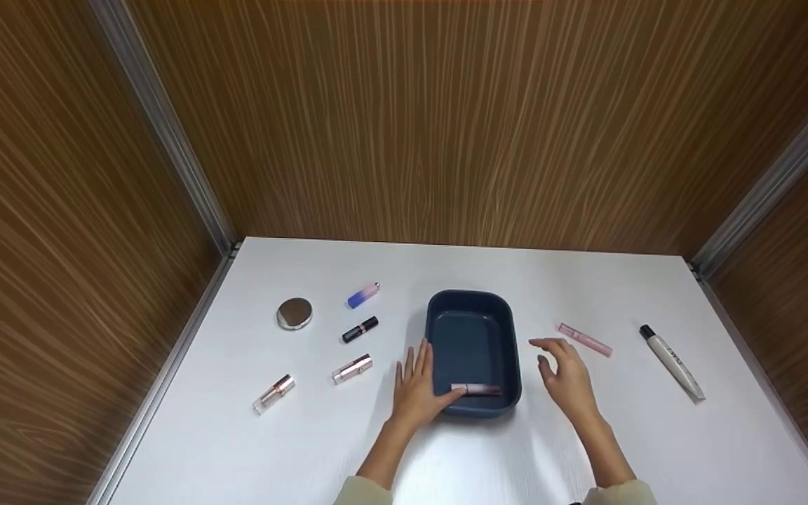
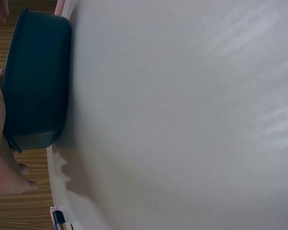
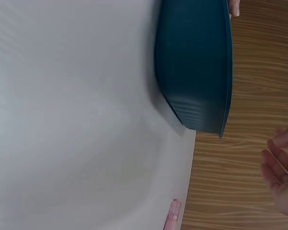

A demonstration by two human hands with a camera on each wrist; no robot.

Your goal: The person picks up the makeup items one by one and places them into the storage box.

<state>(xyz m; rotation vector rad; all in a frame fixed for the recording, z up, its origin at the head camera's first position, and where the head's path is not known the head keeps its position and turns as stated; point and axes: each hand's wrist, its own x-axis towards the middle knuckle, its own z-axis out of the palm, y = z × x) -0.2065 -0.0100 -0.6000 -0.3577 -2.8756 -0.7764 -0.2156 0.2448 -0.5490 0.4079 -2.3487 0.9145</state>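
At the near edge, around six o'clock, two pale sleeves reach over a white table. Taking the dark blue bin as the dial's centre, the left hand lies at eight o'clock against its rim, fingers long and spread, thumb reaching over the edge. Inside, toward six o'clock, a reddish lip tube lies crosswise beside the thumb tip; whether they touch, I cannot tell. Between three and four, the right hand hovers apart from the bin, fingers loosely bent, grasping nothing.

Just below nine lies a clear-ended lipstick, with a rose-gold lipstick at nine, closer in. At three, well out, is a white tube with a black cap; nearer, a pink tube lies just beyond the right hand. Between nine and ten come a black lipstick and a round compact; at ten, a purple-pink stick. Farthest, at twelve, stands a wood-grain panel.
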